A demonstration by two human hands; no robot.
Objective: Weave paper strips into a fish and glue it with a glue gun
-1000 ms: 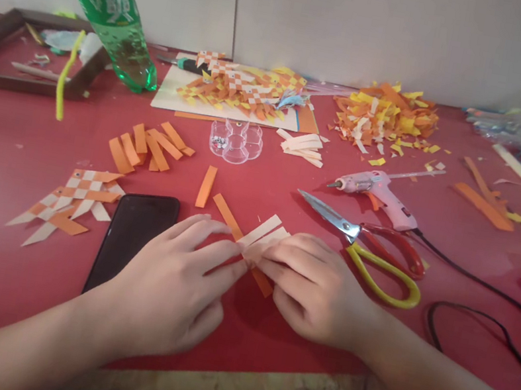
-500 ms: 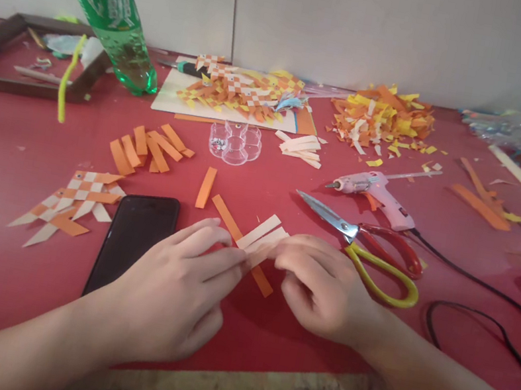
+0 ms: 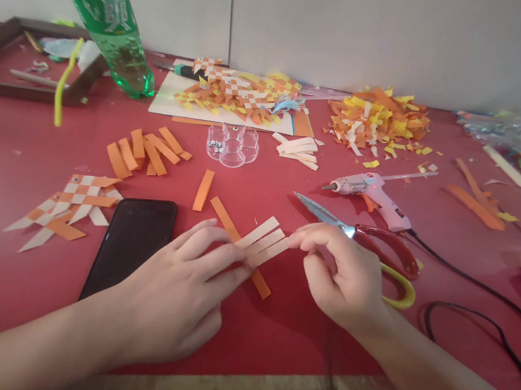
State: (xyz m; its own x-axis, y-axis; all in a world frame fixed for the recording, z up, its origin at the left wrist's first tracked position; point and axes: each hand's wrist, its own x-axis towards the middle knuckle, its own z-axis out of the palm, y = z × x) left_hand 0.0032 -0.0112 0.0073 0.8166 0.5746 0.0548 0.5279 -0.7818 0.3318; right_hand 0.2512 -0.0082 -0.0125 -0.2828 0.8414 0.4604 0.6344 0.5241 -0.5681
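Note:
Several pale paper strips (image 3: 266, 242) fan out side by side across one orange strip (image 3: 226, 219) on the red table. My left hand (image 3: 193, 277) covers the lower left ends of the pale strips, its fingertips pressing on them. At the upper right end of the nearest pale strip, my right hand (image 3: 341, 270) pinches with thumb and forefinger. Another orange strip (image 3: 203, 190) lies just behind. Woven orange and white paper fish (image 3: 82, 194) rest at the left, beside a black phone (image 3: 133, 243).
Scissors (image 3: 322, 213) and a pink glue gun (image 3: 371, 194) with a black cable lie right. Behind are a clear compartment dish (image 3: 233, 146), orange strips (image 3: 147, 151), paper scraps (image 3: 379, 118) and a leaning green bottle (image 3: 102, 6).
My right hand has moved slightly right, over part of the scissors' handles. The pale strips now show more clearly, spread apart.

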